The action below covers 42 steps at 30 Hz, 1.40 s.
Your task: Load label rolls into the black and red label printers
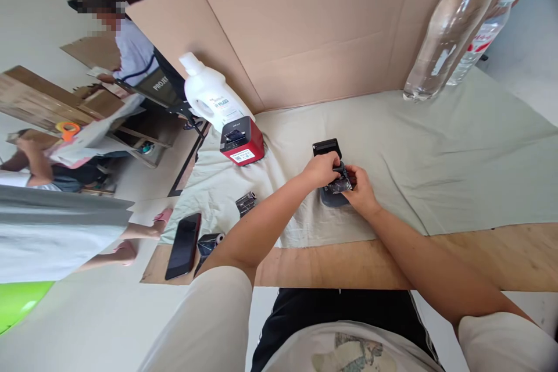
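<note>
pale grey-green cloth (436,151) covers most of a plywood table (479,256), with a brown cardboard screen (305,40) standing along the far edge. near the middle of the cloth, the left hand (321,170) and the right hand (361,189) meet over a small dark device (331,196) with its black lid (326,147) raised on the far side. between the two hands sits a small roll in shiny dark wrapping (340,185); the fingers of both hands are closed on it, the left from the far-left side, the right from the near-right side, directly above the open device. whether the roll rests in the device or is held just clear of it cannot be told.

to the left on the cloth stands a red and black label printer (242,140), just in front of a tilted white detergent bottle (209,96). another wrapped roll (246,202) lies on the cloth nearer the person, well apart from the hands. at the table's left end a black phone (183,245) lies flat, with a third wrapped roll (208,243) just beside it. two clear plastic bottles (453,23) stand at the far right corner, against the cardboard. other people are seated beyond the left end of the table.
</note>
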Motion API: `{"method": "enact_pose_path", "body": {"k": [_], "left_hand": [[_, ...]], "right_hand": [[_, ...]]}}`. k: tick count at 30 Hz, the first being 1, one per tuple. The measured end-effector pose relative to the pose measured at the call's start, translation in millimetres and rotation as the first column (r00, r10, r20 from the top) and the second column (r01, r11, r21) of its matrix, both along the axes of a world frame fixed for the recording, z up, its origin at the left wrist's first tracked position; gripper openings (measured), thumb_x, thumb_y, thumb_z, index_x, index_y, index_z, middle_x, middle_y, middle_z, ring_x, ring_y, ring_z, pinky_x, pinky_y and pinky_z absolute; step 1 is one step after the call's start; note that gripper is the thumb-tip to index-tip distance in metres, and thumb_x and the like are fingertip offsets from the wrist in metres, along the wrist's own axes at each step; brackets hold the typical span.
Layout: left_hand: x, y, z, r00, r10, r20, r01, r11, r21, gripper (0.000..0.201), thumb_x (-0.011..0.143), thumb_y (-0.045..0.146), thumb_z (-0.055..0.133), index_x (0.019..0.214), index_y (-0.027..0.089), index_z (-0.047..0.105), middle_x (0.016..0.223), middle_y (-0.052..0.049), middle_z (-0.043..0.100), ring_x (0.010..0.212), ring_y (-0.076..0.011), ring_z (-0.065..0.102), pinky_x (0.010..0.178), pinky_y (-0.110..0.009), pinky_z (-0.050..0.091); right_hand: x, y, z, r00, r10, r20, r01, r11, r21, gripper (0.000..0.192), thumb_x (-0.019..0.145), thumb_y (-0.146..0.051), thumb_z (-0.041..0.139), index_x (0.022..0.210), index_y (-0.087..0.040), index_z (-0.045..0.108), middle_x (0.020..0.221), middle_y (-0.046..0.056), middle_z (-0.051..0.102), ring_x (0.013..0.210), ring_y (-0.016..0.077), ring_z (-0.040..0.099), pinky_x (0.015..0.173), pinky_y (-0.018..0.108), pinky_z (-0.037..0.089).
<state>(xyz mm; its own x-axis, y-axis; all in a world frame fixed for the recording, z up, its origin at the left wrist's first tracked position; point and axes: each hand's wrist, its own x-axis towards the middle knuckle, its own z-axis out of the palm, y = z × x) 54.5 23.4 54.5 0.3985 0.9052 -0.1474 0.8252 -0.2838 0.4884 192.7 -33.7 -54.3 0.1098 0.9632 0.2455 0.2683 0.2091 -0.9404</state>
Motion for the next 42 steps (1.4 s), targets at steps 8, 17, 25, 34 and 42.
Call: {"method": "enact_pose_path", "body": {"k": [8, 17, 25, 34, 42], "left_hand": [[-4.2, -8.5, -21.1, 0.989, -0.143, 0.042, 0.133, 0.973, 0.187, 0.011, 0.085, 0.015, 0.059, 0.075, 0.019, 0.064, 0.097, -0.006, 0.067, 0.093, -0.0213, 0.063, 0.087, -0.036, 0.051], [-27.6, -1.0, -39.4, 0.767, 0.142, 0.625, -0.426, 0.841, 0.332, 0.049, 0.097, 0.054, 0.041, 0.13, 0.019, 0.054, 0.135, -0.015, 0.052, 0.134, -0.0263, 0.044, 0.114, -0.046, 0.034], [-20.7, -46.0, -74.6, 0.49, 0.111, 0.865, -0.443, 0.886, 0.138, 0.059, 0.098, 0.063, 0.026, 0.13, 0.019, 0.049, 0.111, -0.011, 0.064, 0.113, -0.0217, 0.059, 0.107, -0.045, 0.042], [-21.9, -65.5, -93.0, 0.564, 0.269, 0.781, -0.514, 0.855, 0.077, 0.064, 0.095, 0.065, 0.033, 0.122, 0.015, 0.06, 0.126, -0.017, 0.063, 0.121, -0.0258, 0.058, 0.11, -0.046, 0.041], [-20.9, -59.7, -88.2, 0.555, 0.309, 0.773, -0.438, 0.898, -0.044, 0.055, 0.096, 0.058, 0.041, 0.127, 0.016, 0.058, 0.132, -0.015, 0.062, 0.124, -0.0238, 0.057, 0.111, -0.043, 0.041]], "right_hand": [[0.3, -3.8, 7.8, 0.999, 0.033, 0.022, -0.034, 0.998, 0.049, 0.06, 0.066, -0.028, 0.065, 0.124, -0.021, 0.051, 0.125, 0.015, 0.055, 0.115, 0.0303, 0.057, 0.094, 0.052, 0.053], [1.3, -3.8, 13.8, 0.969, 0.055, -0.243, -0.059, 0.998, -0.009, 0.04, 0.08, -0.032, 0.048, 0.117, -0.02, 0.056, 0.12, 0.012, 0.063, 0.109, 0.0257, 0.061, 0.095, 0.049, 0.052], [0.9, -3.6, 15.4, 0.98, -0.116, -0.161, 0.112, 0.993, -0.036, 0.052, 0.089, -0.064, 0.042, 0.111, -0.02, 0.058, 0.118, 0.014, 0.064, 0.109, 0.025, 0.061, 0.1, 0.049, 0.048], [-2.0, -8.8, 17.1, 0.998, -0.053, -0.044, 0.05, 0.995, -0.083, 0.064, 0.086, -0.071, 0.045, 0.121, -0.018, 0.058, 0.116, 0.015, 0.067, 0.101, 0.0266, 0.065, 0.094, 0.049, 0.052], [-1.3, -12.2, 15.4, 0.988, -0.142, 0.068, 0.144, 0.989, -0.027, 0.057, 0.088, -0.066, 0.046, 0.118, -0.018, 0.057, 0.117, 0.016, 0.062, 0.102, 0.0268, 0.063, 0.093, 0.051, 0.053]]}}
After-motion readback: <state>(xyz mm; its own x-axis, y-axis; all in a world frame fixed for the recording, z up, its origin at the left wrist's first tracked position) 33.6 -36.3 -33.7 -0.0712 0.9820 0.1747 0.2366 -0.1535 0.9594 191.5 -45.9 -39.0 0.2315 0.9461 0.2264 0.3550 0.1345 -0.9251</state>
